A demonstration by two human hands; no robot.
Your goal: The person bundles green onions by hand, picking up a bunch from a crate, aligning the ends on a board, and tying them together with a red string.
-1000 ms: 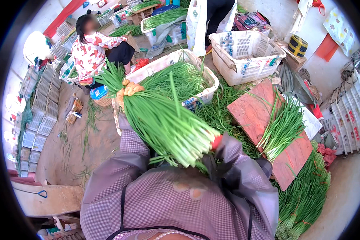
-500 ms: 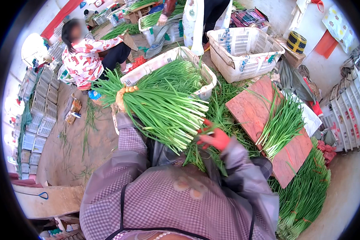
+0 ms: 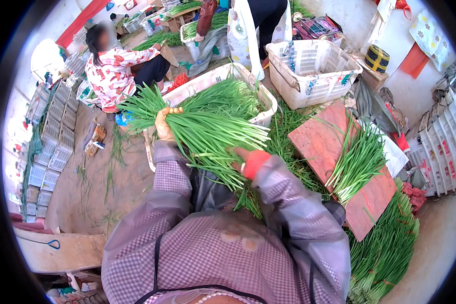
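My left hand [image 3: 163, 124], in a tan glove, is closed around a thick bunch of garlic chives [image 3: 213, 133] near its leafy end. The green tips fan out to the left, and the pale stalk ends point right. At those stalk ends is my right hand [image 3: 244, 161], with a red-orange glove cuff; its fingers are bent in against the lower stalks and their tips are partly hidden. The bunch lies above my lap, across the near side of a white plastic crate [image 3: 266, 117] that holds more chives [image 3: 228, 99].
On my right, a reddish board [image 3: 316, 133] carries a smaller pile of chives [image 3: 358, 167]. Tied bunches [image 3: 385, 248] lie below it. An unfilled white crate [image 3: 309, 83] stands ahead. One person [image 3: 117, 71] sits far left; another [image 3: 261, 25] stands ahead. Stacked crates [image 3: 53, 137] line the left.
My right hand has moved left and slightly up, from beside the stalk ends to against them, and its fingers have drawn in. The left hand keeps its hold on the bunch.
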